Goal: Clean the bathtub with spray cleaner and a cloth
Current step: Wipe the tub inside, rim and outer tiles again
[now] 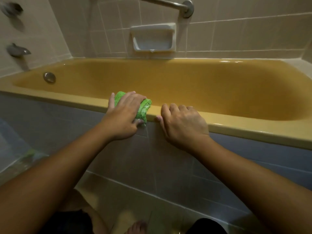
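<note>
Cloth [144, 108]: soft, damp-looking green wad, centre frame, on bathtub [244, 127] rim.
Left hand [125, 112]: my fingers clamped over it, pressing down.
Right hand [183, 122]: curled, empty, bracing on rim.
Handling: light, squashy; hold from above.

A crumpled green microfibre cloth [142, 107] lies on the mustard-yellow enamel bathtub [236, 125]'s near rim, under the left hand [123, 115], the right hand [184, 122] just beside it.

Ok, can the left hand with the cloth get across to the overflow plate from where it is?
Probably yes. The left hand presses the green cloth on the tub rim, and nothing shows in the tub between it and the overflow plate, though it looks a fair lean leftward.
</note>
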A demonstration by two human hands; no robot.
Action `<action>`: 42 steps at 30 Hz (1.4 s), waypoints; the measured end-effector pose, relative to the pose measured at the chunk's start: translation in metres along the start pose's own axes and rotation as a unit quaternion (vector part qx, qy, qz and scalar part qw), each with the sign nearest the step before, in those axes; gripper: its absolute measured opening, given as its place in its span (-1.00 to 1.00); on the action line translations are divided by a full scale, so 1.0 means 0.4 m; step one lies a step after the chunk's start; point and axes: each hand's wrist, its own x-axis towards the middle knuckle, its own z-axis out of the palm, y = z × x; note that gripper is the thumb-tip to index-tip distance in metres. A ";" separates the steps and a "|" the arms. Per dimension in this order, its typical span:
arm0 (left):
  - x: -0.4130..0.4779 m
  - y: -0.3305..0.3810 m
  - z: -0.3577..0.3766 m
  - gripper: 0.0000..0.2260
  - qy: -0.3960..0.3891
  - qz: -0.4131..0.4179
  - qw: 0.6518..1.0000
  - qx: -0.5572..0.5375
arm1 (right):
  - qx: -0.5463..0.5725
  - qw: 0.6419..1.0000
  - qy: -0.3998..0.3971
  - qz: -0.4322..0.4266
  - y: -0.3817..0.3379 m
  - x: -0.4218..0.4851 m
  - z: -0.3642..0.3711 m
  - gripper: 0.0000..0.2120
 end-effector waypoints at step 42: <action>-0.017 -0.631 -0.028 -0.38 -0.034 -0.071 0.996 -0.038 | 0.056 0.996 0.029 -0.059 -0.507 0.450 0.080 -0.48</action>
